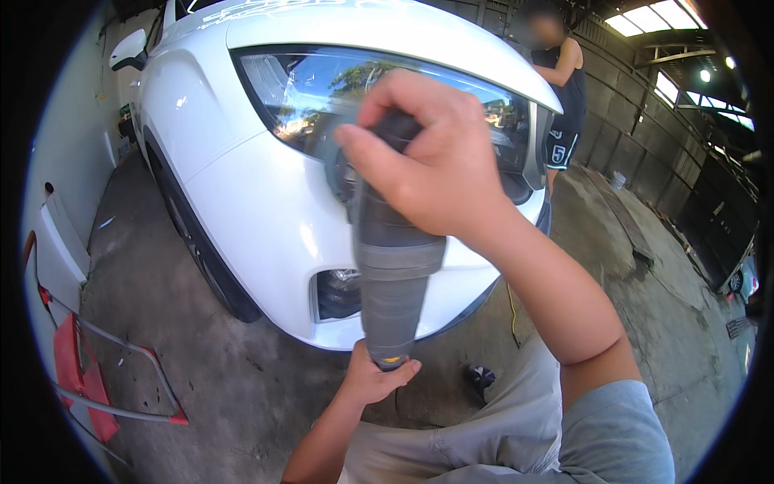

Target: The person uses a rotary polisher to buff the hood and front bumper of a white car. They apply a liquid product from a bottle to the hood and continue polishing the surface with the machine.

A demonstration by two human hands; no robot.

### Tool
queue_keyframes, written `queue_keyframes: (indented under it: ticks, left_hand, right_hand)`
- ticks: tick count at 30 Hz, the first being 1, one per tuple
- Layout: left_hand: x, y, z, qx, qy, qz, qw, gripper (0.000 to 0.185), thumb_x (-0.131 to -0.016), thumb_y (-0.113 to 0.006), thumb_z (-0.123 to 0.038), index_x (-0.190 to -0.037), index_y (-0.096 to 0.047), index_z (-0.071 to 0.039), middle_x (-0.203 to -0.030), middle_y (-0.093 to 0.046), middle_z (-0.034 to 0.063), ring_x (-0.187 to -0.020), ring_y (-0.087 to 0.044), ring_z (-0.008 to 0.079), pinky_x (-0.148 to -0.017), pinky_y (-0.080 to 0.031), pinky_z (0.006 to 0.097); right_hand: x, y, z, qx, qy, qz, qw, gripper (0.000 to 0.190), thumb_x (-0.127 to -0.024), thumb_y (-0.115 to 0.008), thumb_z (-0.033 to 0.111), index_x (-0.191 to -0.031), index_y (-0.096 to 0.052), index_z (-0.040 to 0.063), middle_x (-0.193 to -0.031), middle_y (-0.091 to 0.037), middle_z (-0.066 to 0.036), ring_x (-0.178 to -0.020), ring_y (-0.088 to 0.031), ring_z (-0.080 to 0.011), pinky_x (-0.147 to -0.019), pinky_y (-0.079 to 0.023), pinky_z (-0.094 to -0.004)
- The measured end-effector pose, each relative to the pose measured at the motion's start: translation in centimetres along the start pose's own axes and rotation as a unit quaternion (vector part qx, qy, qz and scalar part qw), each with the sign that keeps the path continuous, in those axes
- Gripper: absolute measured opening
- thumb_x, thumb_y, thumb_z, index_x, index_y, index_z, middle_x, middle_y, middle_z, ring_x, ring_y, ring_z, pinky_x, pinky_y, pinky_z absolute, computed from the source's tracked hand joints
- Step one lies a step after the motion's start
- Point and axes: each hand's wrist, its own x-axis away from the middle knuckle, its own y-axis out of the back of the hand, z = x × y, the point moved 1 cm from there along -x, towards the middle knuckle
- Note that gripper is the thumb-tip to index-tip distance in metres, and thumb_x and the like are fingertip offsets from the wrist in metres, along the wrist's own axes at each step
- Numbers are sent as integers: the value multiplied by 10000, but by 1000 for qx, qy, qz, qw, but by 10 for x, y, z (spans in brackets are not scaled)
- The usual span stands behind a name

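A dark grey electric polisher (396, 260) spans the middle of the head view, its body pointing down toward me. My right hand (435, 151) wraps over the black head end of the tool. Lower down, my left hand (381, 378) grips the rear end of its body. The round pad (332, 157), partly hidden by the tool and my fingers, is at the lower edge of the car's headlight (308, 85). Whether it touches the surface is hard to tell. Around the lamp is the white front of the car (260, 187), with a fog light (338, 293) below.
A folding frame with red fabric (81, 363) lies at the left by the white wall (66, 139). Beyond the car's hood stands another person (562, 91). A yellow cord (514, 314) runs over the concrete floor (604, 254). A plank (617, 212) lies at the right.
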Motion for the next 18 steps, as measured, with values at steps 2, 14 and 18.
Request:
queue_keyframes:
  ticks: [2,14,18]
  left_hand:
    - [-20,-12,0,-64,-45,11,997,201,-853,-843,-98,-824,-650,-49,-734,-676,25,-593,-615,72,-550,-491,272]
    - [-95,-79,3,-203,-21,45,978,443,-811,-820,-162,-1173,-673,46,-1049,-763,170,-980,-726,205,-906,-559,357]
    - [-87,-74,6,-168,-49,36,984,429,-822,-829,-166,-1162,-675,46,-1037,-763,154,-964,-716,196,-901,-555,354]
  right_hand:
    - [11,24,-20,15,-33,-19,999,256,-809,-811,236,-821,-666,25,-751,-677,-97,-698,-685,-223,-676,-525,-345]
    - [62,132,-117,-161,-167,-118,966,96,-984,-681,57,-943,-632,-15,-875,-705,-65,-852,-739,-160,-810,-565,-282]
    - [42,114,-94,-136,-132,-77,979,100,-962,-702,61,-926,-638,-8,-867,-704,-59,-831,-736,-151,-792,-557,-274]
